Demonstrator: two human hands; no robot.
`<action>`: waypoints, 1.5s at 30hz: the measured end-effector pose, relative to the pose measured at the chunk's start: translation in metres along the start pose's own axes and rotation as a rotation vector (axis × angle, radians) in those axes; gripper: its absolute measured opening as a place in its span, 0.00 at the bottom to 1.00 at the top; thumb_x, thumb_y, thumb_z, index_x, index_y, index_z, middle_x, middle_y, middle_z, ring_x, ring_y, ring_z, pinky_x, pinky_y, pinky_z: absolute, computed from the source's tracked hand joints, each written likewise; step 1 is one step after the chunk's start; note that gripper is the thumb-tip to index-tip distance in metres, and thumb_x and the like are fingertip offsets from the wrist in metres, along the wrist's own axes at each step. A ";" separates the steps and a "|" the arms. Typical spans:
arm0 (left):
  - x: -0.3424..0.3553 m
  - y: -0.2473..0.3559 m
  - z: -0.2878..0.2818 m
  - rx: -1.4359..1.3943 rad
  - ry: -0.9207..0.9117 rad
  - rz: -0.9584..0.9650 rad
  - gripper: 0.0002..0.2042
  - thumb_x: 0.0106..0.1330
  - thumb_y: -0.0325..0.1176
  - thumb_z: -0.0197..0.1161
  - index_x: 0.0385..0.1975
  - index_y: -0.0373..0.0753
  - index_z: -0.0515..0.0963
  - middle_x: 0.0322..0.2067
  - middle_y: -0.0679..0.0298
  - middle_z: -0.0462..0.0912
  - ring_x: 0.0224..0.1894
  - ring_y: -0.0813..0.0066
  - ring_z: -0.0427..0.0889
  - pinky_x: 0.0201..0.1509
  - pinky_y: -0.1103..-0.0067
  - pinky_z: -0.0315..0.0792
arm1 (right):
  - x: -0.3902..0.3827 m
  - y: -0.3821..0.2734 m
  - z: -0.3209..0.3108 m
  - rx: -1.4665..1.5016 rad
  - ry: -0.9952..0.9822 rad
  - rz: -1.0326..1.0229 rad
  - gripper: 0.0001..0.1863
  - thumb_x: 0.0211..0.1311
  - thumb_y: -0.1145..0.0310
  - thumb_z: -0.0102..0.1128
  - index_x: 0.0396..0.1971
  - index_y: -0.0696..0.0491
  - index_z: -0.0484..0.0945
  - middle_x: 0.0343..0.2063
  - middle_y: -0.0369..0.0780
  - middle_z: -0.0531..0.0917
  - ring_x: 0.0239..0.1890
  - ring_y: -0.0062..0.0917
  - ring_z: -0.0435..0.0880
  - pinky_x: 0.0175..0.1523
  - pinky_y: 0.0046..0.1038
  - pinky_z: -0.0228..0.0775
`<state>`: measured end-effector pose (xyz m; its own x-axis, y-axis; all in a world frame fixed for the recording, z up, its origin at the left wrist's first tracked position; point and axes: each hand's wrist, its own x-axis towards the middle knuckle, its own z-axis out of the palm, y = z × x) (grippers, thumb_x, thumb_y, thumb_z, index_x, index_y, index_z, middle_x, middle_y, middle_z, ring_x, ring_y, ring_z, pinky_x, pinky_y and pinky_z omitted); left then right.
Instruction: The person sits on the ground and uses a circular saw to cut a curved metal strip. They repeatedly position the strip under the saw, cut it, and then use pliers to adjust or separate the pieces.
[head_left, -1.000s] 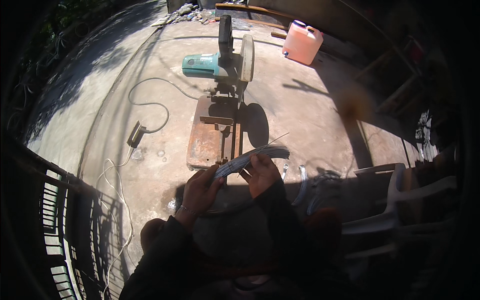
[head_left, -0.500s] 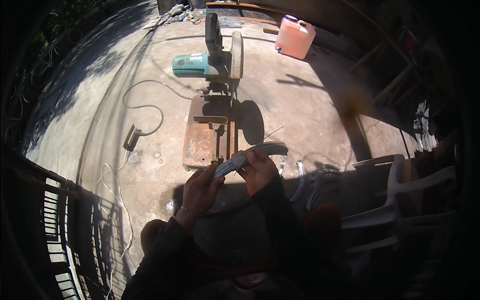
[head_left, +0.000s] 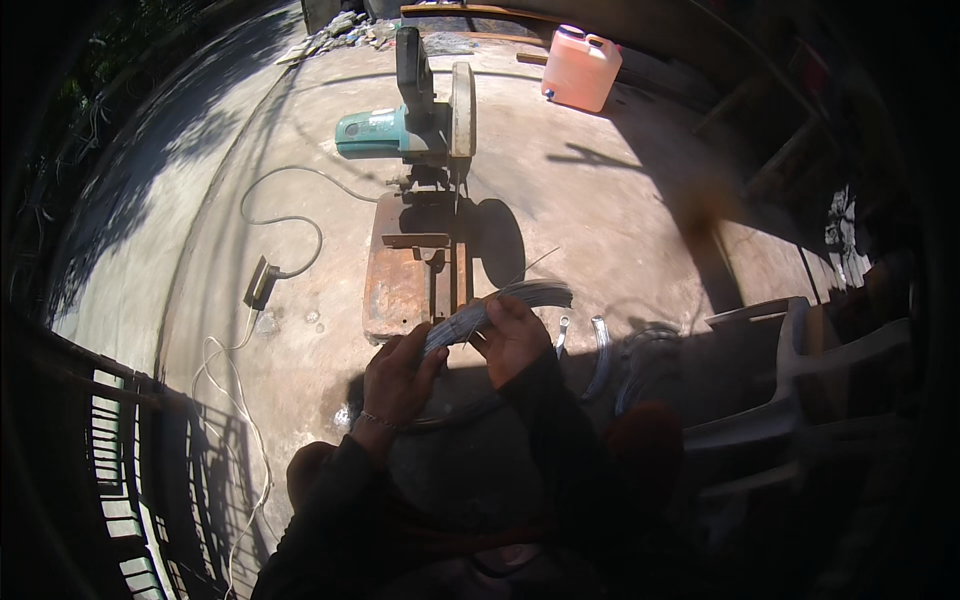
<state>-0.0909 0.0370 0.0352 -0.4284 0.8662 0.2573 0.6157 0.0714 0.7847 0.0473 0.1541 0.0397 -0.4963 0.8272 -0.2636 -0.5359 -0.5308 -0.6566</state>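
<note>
My left grip [head_left: 394, 378] and right grip [head_left: 515, 345] hold the wire bundle [head_left: 455, 327], five o'clock from the saw [head_left: 368, 134]; it should be springy, fairly heavy, its strands slippery, best taken near the middle; since a second ago, the saw sits nearer nine o'clock in my view

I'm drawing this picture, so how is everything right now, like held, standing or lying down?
Wires: bunched, curved, one strand poking out
Left grip: closed on the wires
Right grip: closed on the wires
Saw: top part raised
Saw cord: loosely curved
Pink jug: standing upright
Small bundle: lying down, curved
</note>
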 end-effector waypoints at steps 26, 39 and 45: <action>0.004 0.003 0.002 0.079 0.046 0.035 0.19 0.61 0.36 0.71 0.51 0.37 0.80 0.34 0.55 0.85 0.34 0.63 0.86 0.39 0.72 0.78 | -0.007 0.003 0.006 -0.059 0.009 0.013 0.08 0.72 0.70 0.56 0.46 0.57 0.76 0.39 0.40 0.84 0.41 0.26 0.85 0.50 0.30 0.78; 0.013 0.006 -0.001 0.005 -0.038 -0.038 0.18 0.62 0.40 0.72 0.48 0.37 0.82 0.34 0.55 0.86 0.35 0.63 0.87 0.39 0.72 0.79 | 0.001 0.000 0.000 -0.031 0.007 -0.011 0.07 0.71 0.72 0.57 0.43 0.58 0.76 0.37 0.42 0.83 0.41 0.30 0.84 0.52 0.36 0.78; 0.013 0.013 -0.002 0.009 -0.074 -0.075 0.17 0.65 0.41 0.69 0.48 0.36 0.82 0.34 0.56 0.86 0.33 0.68 0.86 0.39 0.74 0.78 | -0.003 -0.004 0.002 -0.040 -0.020 -0.003 0.07 0.72 0.71 0.56 0.43 0.57 0.75 0.38 0.44 0.84 0.42 0.32 0.85 0.52 0.38 0.78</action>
<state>-0.0898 0.0485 0.0497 -0.4234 0.8926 0.1550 0.5896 0.1416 0.7952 0.0497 0.1537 0.0443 -0.5087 0.8244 -0.2479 -0.5095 -0.5205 -0.6852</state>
